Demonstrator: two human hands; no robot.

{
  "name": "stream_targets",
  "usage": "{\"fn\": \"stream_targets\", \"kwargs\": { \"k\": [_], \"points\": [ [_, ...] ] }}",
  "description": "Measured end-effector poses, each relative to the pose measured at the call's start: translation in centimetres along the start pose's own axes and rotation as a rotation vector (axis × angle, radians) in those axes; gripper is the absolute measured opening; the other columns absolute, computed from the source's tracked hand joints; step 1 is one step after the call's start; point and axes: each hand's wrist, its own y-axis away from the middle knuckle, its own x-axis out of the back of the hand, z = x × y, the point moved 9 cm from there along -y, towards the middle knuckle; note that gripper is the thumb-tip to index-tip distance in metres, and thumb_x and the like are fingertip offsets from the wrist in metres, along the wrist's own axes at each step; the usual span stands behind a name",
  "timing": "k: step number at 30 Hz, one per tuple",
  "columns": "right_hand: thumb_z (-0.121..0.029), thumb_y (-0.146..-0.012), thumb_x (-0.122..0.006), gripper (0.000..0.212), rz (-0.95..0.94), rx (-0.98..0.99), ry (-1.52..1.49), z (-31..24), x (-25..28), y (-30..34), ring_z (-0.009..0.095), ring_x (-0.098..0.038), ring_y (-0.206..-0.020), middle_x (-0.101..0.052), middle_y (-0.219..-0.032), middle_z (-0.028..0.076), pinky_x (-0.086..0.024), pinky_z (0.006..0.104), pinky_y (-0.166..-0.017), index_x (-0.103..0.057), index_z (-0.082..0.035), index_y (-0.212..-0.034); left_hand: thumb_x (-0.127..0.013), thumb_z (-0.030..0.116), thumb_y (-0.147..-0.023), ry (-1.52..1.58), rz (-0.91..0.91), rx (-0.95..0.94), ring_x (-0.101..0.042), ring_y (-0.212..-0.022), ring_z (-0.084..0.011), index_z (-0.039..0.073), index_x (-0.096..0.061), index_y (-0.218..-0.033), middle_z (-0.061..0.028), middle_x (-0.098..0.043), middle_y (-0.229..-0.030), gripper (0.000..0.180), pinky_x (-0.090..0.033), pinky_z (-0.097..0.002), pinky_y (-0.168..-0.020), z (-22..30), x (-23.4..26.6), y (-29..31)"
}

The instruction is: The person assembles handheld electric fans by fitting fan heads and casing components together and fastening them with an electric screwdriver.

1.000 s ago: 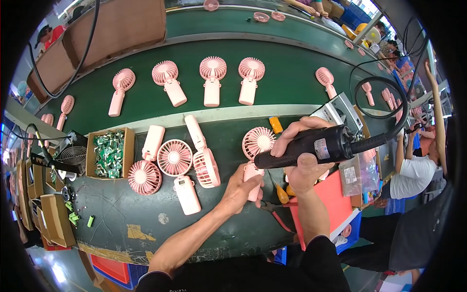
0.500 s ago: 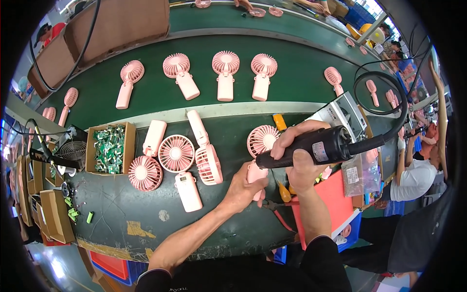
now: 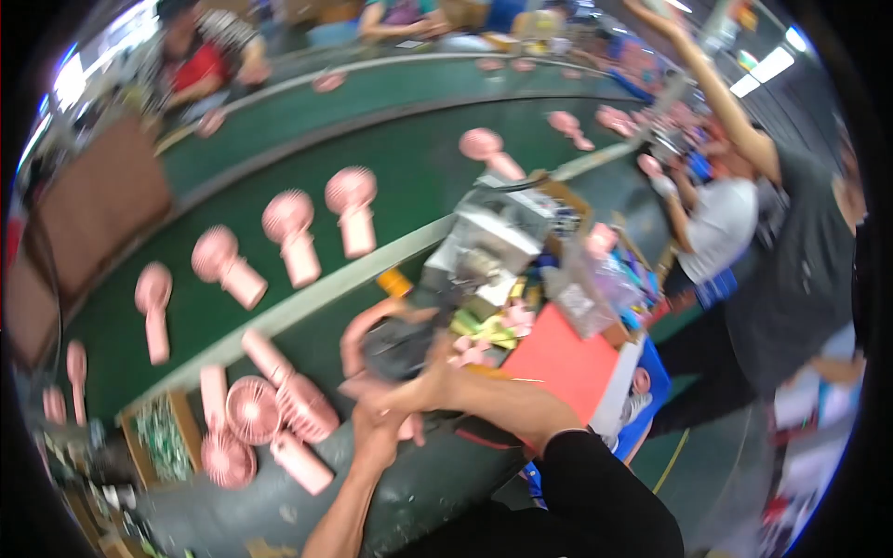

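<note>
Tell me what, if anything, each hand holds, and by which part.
Right hand: a black handheld power tool, gripped around its body. Left hand: blurred and partly covered, so its hold cannot be told.

It's a factory, live on the assembly line: pink fans [image 3: 288, 216] strung along a green belt [image 3: 419, 177], workers [image 3: 721, 228] on both sides, circuit boards [image 3: 160, 437] boxed on the bench [image 3: 419, 479].

Long black sleeve [image 3: 605, 493], dark top [image 3: 474, 535], bare forearms [image 3: 507, 406]
</note>
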Motion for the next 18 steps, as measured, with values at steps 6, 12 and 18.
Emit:
{"fn": "stream_targets", "kwargs": {
  "k": [6,12,18],
  "points": [
    [-0.017,-0.066,-0.084,0.043,0.147,0.507,0.284,-6.9,0.7,0.0,0.011,-0.057,-0.056,-0.06,-0.068,0.003,-0.044,0.0258,-0.052,-0.057,-0.002,-0.096,-0.057,0.004,-0.087,0.142,-0.036,0.023,-0.058,-0.055,-0.0199,-0.006,-0.052,-0.103,-0.0152,-0.059,-0.085,0.02,-0.047,-0.0311,-0.038,1.1,-1.8,-0.1],
    [-0.023,-0.074,-0.08,0.047,0.152,0.267,0.288,-11.8,4.1,0.5,0.014,-0.06,-0.066,-0.063,-0.076,0.01,-0.048,0.0294,-0.064,-0.055,0.0,-0.107,-0.057,0.015,-0.092,0.217,0.046,-0.018,-0.056,-0.052,-0.0171,0.002,-0.048,-0.112,-0.0125,-0.06,-0.084,0.026,-0.046,-0.0291,-0.037,1.3,-1.5,0.6],
    [-0.04,-0.081,-0.068,0.054,-0.162,-0.203,0.927,-1.5,8.9,3.5,0.044,-0.062,-0.085,-0.062,-0.091,0.027,-0.05,0.0451,-0.074,-0.051,0.007,-0.101,-0.05,0.026,-0.1,0.257,0.045,-0.067,-0.055,-0.052,-0.0164,0.005,-0.049,-0.113,-0.0118,-0.06,-0.084,0.025,-0.045,-0.029,-0.04,2.0,-1.1,1.0]
  ]
}}
